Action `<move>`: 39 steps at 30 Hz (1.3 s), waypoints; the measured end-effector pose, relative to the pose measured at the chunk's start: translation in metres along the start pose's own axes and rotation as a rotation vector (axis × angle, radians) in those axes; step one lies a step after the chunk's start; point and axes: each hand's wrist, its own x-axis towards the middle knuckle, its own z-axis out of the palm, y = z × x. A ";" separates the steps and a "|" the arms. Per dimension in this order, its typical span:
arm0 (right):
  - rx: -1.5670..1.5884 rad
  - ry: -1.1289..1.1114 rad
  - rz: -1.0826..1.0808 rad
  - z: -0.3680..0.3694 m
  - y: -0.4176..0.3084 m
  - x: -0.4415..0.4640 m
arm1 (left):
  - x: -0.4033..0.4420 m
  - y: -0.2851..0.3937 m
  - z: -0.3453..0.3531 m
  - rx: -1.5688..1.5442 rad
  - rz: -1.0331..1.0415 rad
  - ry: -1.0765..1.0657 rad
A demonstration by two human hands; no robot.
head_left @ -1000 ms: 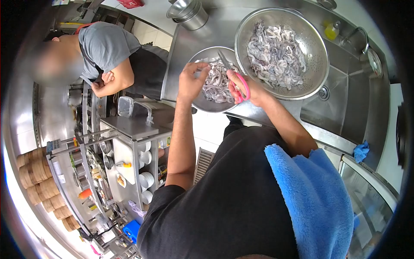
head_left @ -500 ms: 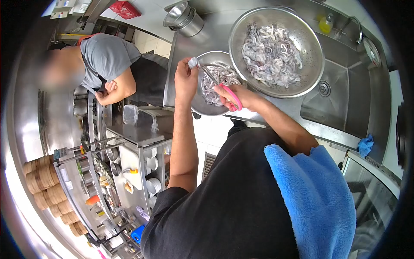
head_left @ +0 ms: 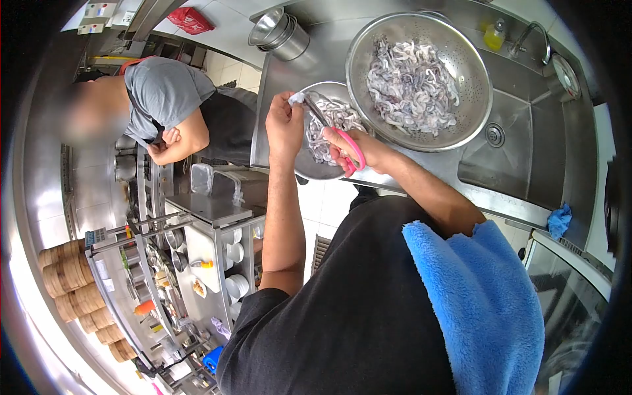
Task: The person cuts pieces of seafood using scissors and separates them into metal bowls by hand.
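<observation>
My left hand [head_left: 286,126] pinches a small whitish piece [head_left: 297,99], which looks like squid, over the left edge of a metal bowl [head_left: 320,172]. My right hand [head_left: 362,150] grips pink-handled scissors [head_left: 356,153], whose blades reach toward that piece from the right. Strips of greyish-white squid [head_left: 337,117] lie in the bowl below the scissors. To the right, a large perforated colander [head_left: 471,85] holds a bigger heap of similar pieces [head_left: 413,89].
Behind the colander are a soap bottle [head_left: 494,34] and a tap [head_left: 541,41], with a sink [head_left: 495,155] at its right. Nested metal containers [head_left: 283,36] stand at the back left. A person [head_left: 170,99] with folded arms is at the left, near a shelf unit [head_left: 214,217].
The left hand, formerly with parted fingers, now pinches the whitish piece. The scissors' tips have moved left to meet it. The view has shifted slightly.
</observation>
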 end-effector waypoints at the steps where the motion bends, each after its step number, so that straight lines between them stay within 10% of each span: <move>1: 0.001 0.010 0.007 0.000 -0.001 -0.001 | 0.001 -0.004 -0.002 0.023 0.002 -0.006; 28: -0.405 0.159 -0.201 -0.012 -0.012 -0.006 | -0.020 0.022 0.012 -0.527 -0.360 -0.374; 39: -0.100 -0.003 -0.056 -0.019 -0.021 -0.019 | -0.012 -0.007 0.018 -0.514 -0.366 -0.550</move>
